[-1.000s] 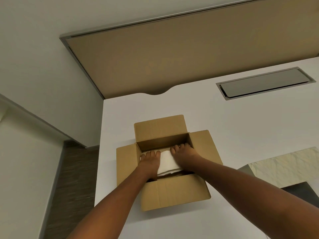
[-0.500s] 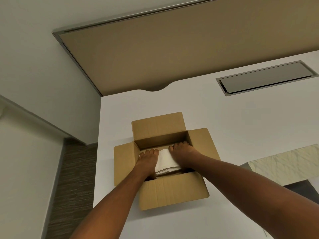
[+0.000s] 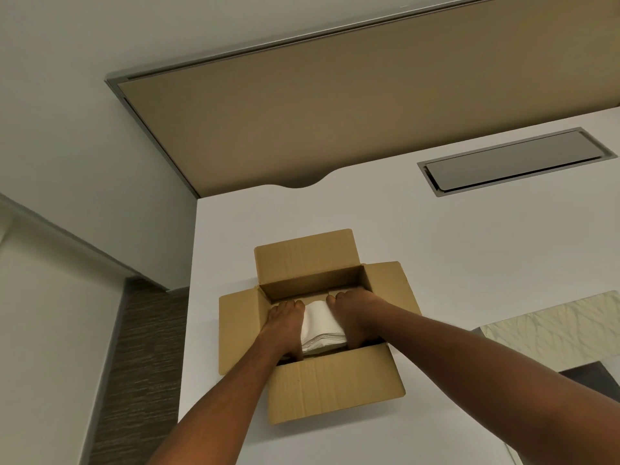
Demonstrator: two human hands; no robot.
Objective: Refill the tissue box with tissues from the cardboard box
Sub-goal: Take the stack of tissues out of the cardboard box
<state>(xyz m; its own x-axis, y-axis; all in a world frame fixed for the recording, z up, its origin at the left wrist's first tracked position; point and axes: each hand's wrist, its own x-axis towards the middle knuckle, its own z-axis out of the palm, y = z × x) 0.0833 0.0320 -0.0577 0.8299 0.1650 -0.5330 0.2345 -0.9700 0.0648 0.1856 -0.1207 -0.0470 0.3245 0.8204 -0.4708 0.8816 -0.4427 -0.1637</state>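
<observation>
Lying inside the open brown cardboard box (image 3: pixel 335 384), the white tissue stack (image 3: pixel 321 325) sits clasped between left hand (image 3: pixel 284 325) and right hand (image 3: pixel 356 317), palms inward.

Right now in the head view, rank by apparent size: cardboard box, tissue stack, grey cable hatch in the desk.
1. cardboard box, flaps spread open
2. cable hatch; it sits farther from the camera, so its true size is unsure
3. tissue stack, partly hidden by both hands

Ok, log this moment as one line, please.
stage: pickup | left hand and right hand: flanking tissue stack | stack: inside cardboard box | flaps: open | lift: cannot tell
</observation>
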